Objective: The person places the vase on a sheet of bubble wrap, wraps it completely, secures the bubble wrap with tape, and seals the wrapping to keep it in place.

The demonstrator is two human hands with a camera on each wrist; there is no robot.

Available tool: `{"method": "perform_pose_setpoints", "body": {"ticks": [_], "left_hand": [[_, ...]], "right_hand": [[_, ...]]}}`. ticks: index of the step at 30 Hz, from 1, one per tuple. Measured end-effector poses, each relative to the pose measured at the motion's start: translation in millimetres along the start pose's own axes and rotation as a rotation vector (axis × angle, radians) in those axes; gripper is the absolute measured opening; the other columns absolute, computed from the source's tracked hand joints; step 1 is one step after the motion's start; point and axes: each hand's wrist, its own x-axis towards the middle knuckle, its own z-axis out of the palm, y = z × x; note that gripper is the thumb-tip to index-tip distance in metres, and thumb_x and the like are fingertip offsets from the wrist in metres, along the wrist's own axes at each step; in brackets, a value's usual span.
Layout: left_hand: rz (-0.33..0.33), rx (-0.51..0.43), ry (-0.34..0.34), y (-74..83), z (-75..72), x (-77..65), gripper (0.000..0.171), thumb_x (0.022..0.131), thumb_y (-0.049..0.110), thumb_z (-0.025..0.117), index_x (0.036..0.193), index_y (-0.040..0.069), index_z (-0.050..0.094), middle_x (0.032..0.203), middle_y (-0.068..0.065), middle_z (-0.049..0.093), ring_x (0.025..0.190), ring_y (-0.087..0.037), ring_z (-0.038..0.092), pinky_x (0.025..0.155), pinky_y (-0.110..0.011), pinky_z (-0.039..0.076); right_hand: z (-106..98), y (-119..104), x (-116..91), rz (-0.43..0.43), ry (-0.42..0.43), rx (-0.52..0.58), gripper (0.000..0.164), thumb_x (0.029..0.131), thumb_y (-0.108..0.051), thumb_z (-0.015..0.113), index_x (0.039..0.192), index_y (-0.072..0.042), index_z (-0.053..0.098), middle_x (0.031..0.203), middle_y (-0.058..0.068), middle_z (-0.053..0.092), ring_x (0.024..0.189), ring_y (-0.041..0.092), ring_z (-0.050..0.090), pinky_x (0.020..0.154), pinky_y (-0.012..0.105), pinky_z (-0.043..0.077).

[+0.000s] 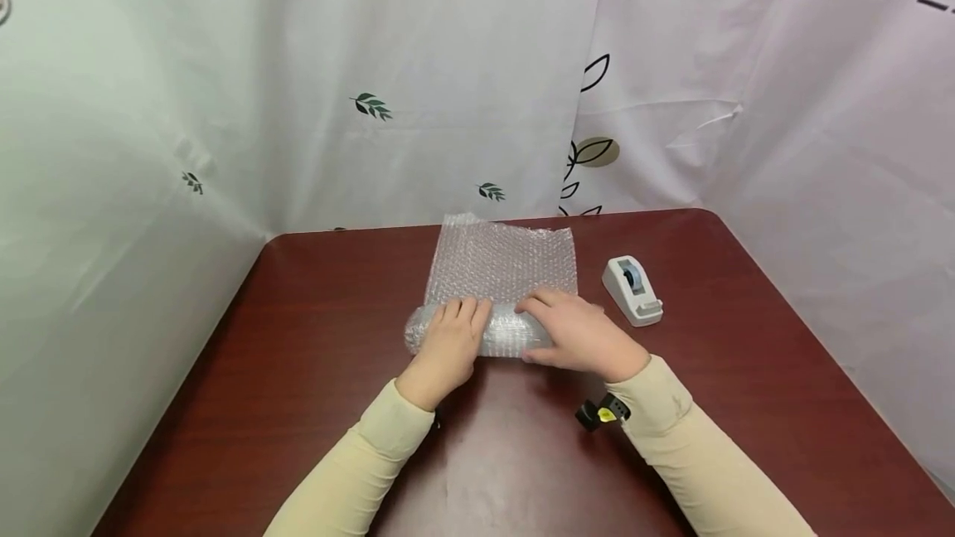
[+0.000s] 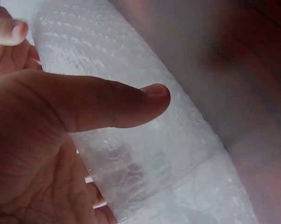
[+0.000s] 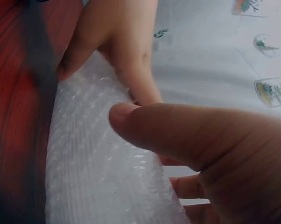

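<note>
A roll of bubble wrap (image 1: 501,333) lies crosswise near the middle of the table, its loose sheet (image 1: 507,259) spread flat behind it. My left hand (image 1: 450,348) grips the left half, fingers over the top and far side; in the left wrist view its thumb (image 2: 117,105) lies across the wrap. The right half is held by my right hand (image 1: 578,333), thumb toward the near side and fingers bent over the far side. The right wrist view shows that thumb (image 3: 164,128) against the wrap (image 3: 94,158). Whatever is inside the roll is hidden.
A white tape dispenser (image 1: 634,292) stands to the right of the sheet, close to my right hand. The dark red-brown table (image 1: 313,371) is bordered by white patterned curtains (image 1: 448,106) at the back and both sides. A dark wristband (image 1: 603,413) hangs at my right wrist.
</note>
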Motion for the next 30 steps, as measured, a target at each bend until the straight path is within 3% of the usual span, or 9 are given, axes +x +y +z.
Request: {"method": "perform_pose_setpoints", "body": {"ticks": [3,12,21,30], "left_hand": [[-0.026,-0.013,-0.044,0.8,-4.5,0.1,0.075,0.065,0.006,0.087,0.129,0.006,0.047,0.109,-0.009,0.050,0.099,-0.030,0.052,0.082,-0.040,0.047],[-0.054,-0.060,-0.117,3.6,-10.5,0.0,0.075,0.065,0.012,0.085,0.128,0.005,0.045,0.108,-0.010,0.049,0.100,-0.031,0.053,0.086,-0.044,0.049],[-0.055,-0.187,-0.199,-3.9,-10.3,1.4,0.076,0.066,0.012,0.085,0.130,0.007,0.045,0.113,-0.011,0.050,0.106,-0.034,0.052,0.088,-0.047,0.049],[-0.073,-0.262,-0.260,-11.1,-14.6,3.7,0.089,0.060,0.028,0.097,0.131,0.011,0.047,0.111,-0.013,0.053,0.103,-0.035,0.056,0.084,-0.047,0.051]], "right_hand": [[0.8,-1.1,1.4,-0.007,-0.002,0.000,0.066,0.071,-0.036,0.088,0.125,-0.010,0.062,0.120,0.006,0.060,0.113,0.027,0.060,0.096,0.046,0.049],[17.9,4.5,2.9,-0.051,0.031,-0.115,0.087,0.058,-0.040,0.096,0.128,-0.009,0.054,0.119,0.008,0.054,0.111,0.029,0.056,0.095,0.047,0.048],[20.5,5.5,1.3,-0.042,0.028,-0.137,0.087,0.058,-0.040,0.095,0.127,-0.009,0.054,0.116,0.008,0.054,0.108,0.030,0.057,0.093,0.048,0.048],[17.9,7.2,3.0,-0.039,0.012,-0.074,0.082,0.059,-0.041,0.091,0.126,-0.009,0.055,0.114,0.006,0.058,0.106,0.025,0.059,0.087,0.046,0.051]]}}
